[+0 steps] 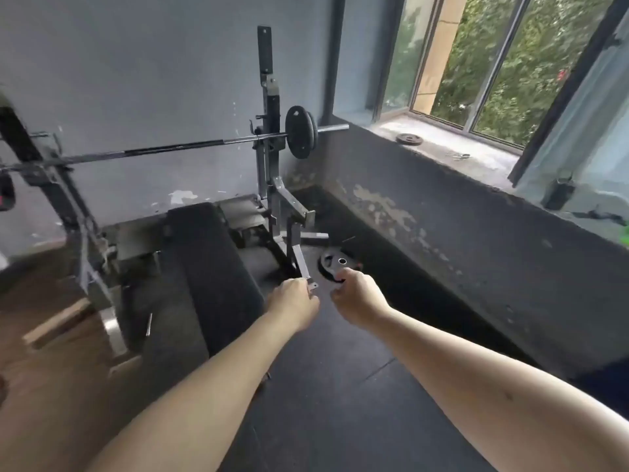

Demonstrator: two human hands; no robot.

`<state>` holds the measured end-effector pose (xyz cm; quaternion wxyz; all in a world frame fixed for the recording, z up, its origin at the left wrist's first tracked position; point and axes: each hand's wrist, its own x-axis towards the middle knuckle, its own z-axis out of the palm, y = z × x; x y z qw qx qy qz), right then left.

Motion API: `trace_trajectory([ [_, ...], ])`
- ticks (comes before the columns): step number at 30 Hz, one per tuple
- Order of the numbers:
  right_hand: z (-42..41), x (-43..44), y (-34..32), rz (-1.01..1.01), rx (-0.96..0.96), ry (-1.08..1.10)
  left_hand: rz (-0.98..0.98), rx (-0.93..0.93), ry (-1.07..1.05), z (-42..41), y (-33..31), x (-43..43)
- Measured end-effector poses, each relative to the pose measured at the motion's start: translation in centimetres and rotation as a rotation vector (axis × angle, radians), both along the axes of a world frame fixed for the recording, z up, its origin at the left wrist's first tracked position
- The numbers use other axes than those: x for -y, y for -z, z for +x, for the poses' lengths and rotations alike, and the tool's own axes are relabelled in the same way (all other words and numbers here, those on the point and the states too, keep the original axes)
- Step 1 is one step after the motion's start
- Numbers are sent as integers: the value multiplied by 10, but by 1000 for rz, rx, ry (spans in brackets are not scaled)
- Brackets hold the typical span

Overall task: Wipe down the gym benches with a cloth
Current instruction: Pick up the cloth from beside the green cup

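**Hands meet at the rack beside a gym bench**

A person's 2 bare arms reach forward over a black floor mat (pixel 340 386) toward a weight bench in the corner of a room. The bench (pixel 204 260), its black pad running away from the camera, lies just left of the left hand (pixel 294 301) and farther left of the right hand (pixel 357 298).

The left hand, fingers curled, grips the lower end of a grey metal arm (pixel 301 264) that juts from the rack (pixel 270 158) on the bench's right side. The right hand hovers just beside it, fingers curled toward the palm. Its fingertips overlap a weight plate (pixel 332 262) lying flat on the floor, and whether it has hold of anything cannot be told.

The pad's near end is hard to make out where it blurs into the dark frame below. Motion blur smears the left side of the view, and the rack's other upright is cut off by that edge.

The rack cradles a barbell (pixel 170 149) above the pad, with 2 plates (pixel 301 131) on its right end. 1 small plate (pixel 409 139) rests on the window sill (pixel 459 144).
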<state>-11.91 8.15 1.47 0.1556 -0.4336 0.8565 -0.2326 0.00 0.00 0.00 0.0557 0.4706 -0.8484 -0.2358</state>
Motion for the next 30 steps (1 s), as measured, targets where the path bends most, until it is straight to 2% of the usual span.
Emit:
trace_trajectory([
  [6,3,82,52,135,138,-43,115,72,-79,19,52,65],
  [11,-19,132,88,192,144,-123,150,105,-165,14,73,102],
  [18,-29,191,139,281,174,-382,218,123,-504,40,107,128],
  [24,34,236,176,357,240,-594,330,75,-780,99,143,127],
  [30,136,264,247,513,248,-724,462,70,-911,179,215,144],
])
